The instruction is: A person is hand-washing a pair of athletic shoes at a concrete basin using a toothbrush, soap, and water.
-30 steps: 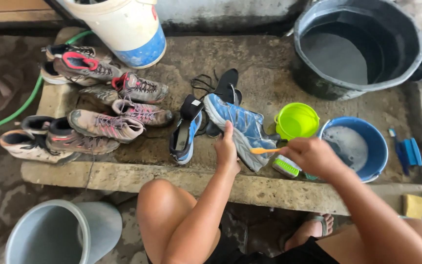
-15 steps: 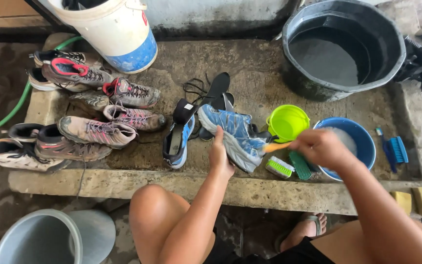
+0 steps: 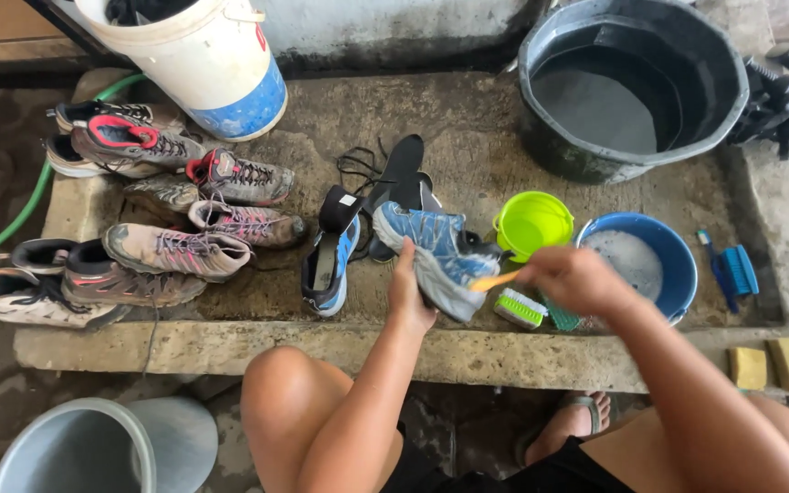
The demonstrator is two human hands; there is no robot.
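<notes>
— Where's the blue shoe [image 3: 438, 257]?
— Propped on the concrete ledge [image 3: 230, 338], between both hands.
— Left hand [image 3: 408, 290]?
— Gripping its side.
— Right hand [image 3: 570, 278]?
— Closed round an orange-handled brush [image 3: 493, 282], bristle end against the heel.

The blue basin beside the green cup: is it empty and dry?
No. The blue basin holds pale, foamy water, seen just beyond the right hand that grips an orange-handled brush.

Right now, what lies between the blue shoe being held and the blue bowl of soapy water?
In the head view, a lime-green cup and a green-bristled scrub brush lie between the blue shoe and the blue bowl.
</notes>
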